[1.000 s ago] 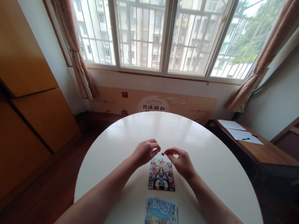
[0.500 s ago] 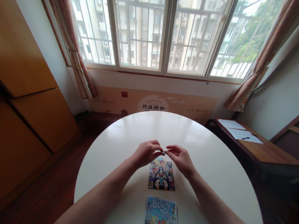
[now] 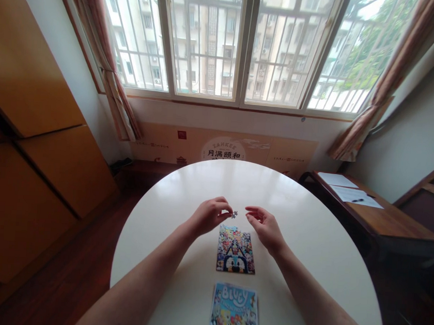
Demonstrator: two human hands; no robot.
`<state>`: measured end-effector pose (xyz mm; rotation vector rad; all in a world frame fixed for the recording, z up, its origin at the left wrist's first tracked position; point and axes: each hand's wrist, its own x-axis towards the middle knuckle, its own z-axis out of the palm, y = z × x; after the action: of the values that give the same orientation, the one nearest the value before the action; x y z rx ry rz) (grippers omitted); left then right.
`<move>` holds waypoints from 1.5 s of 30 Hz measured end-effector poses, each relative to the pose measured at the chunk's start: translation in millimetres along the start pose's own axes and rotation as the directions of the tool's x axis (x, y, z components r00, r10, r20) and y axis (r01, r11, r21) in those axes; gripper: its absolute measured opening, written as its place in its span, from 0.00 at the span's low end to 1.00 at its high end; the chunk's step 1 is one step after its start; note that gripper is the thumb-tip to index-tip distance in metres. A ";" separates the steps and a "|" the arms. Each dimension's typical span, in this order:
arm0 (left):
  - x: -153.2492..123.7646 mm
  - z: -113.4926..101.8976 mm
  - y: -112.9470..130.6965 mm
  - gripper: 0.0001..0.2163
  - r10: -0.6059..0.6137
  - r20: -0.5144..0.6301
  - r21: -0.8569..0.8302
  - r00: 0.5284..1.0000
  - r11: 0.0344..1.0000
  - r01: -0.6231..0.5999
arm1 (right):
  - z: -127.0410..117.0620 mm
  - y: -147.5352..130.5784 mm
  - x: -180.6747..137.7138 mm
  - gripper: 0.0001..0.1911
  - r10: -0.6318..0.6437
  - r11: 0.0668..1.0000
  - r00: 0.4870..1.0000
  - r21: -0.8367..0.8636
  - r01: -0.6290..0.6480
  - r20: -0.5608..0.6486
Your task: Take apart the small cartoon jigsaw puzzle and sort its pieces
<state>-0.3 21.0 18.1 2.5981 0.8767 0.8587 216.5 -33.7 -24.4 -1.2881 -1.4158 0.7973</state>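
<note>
A small puzzle piece (image 3: 234,214) is pinched between the thumb and fingers of my left hand (image 3: 211,214), above the table. To its right, my right hand (image 3: 265,227) is apart from the piece, with a gap between thumb and fingers and nothing in them. Just below both hands lies a partly assembled jigsaw puzzle (image 3: 236,251), with a dark-blue and light-blue dog face at its near edge and many colourful figures above. Its far edge is uneven. Nearer to me is a blue picture sheet (image 3: 234,311) marked "Bluey".
The round white table (image 3: 156,217) carries the puzzle and sheet. On the right stands a wooden desk (image 3: 405,222) with papers (image 3: 357,196) and a pen. Wooden cabinets (image 3: 51,188) are on the left, a barred window (image 3: 208,50) behind.
My right hand has let go of the puzzle piece and moved slightly away to the right. My left hand keeps the piece, which now looks paler and turned.
</note>
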 end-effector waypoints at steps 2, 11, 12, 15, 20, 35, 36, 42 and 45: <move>-0.5 -4.9 -8.9 0.04 -0.023 -0.032 -0.004 0.999 1.000 0.023 | -0.2 -2.0 -0.6 0.19 -0.014 0.999 1.000 -0.036 0.014 -0.002; -11.2 -37.4 -59.9 0.06 -0.211 -0.104 0.108 0.972 0.969 0.222 | 3.7 -3.7 -5.8 0.12 -0.191 0.938 0.980 -0.284 0.198 0.053; -12.6 -38.2 -63.9 0.07 -0.236 -0.090 0.119 0.967 0.962 0.246 | 3.8 -3.4 -6.0 0.12 -0.202 0.932 0.977 -0.295 0.212 0.064; -16.2 -36.4 -71.7 0.07 -0.283 -0.048 0.135 0.958 0.948 0.287 | 3.3 -3.3 -6.1 0.12 -0.211 0.921 0.974 -0.318 0.226 0.082; -18.2 -33.4 -74.9 0.08 -0.353 0.013 0.181 0.935 0.921 0.345 | 2.0 -5.7 -6.3 0.12 -0.208 0.915 0.973 -0.331 0.230 0.102; -7.9 -22.5 -46.3 0.08 -0.386 -0.017 0.250 0.922 0.892 0.377 | 1.9 -9.3 -8.0 0.13 -0.124 0.864 0.976 -0.463 0.196 0.181; -6.6 -16.8 -38.6 0.08 -0.354 0.005 0.238 0.935 0.909 0.343 | 2.1 -8.6 -8.3 0.13 -0.132 0.853 0.974 -0.480 0.206 0.184; -4.5 16.7 -4.8 0.10 -0.142 0.145 0.190 0.979 0.975 0.113 | 0.2 -9.7 -8.1 0.13 -0.187 0.821 0.969 -0.517 0.244 0.159; -4.9 23.7 -3.1 0.11 -0.096 0.181 0.174 0.979 0.983 0.064 | -2.3 -12.4 -7.3 0.13 -0.141 0.807 0.970 -0.545 0.227 0.196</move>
<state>9.6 18.9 -4.1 2.7087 1.0298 0.5266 214.4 -43.6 -14.0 -1.5177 -1.9614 0.3422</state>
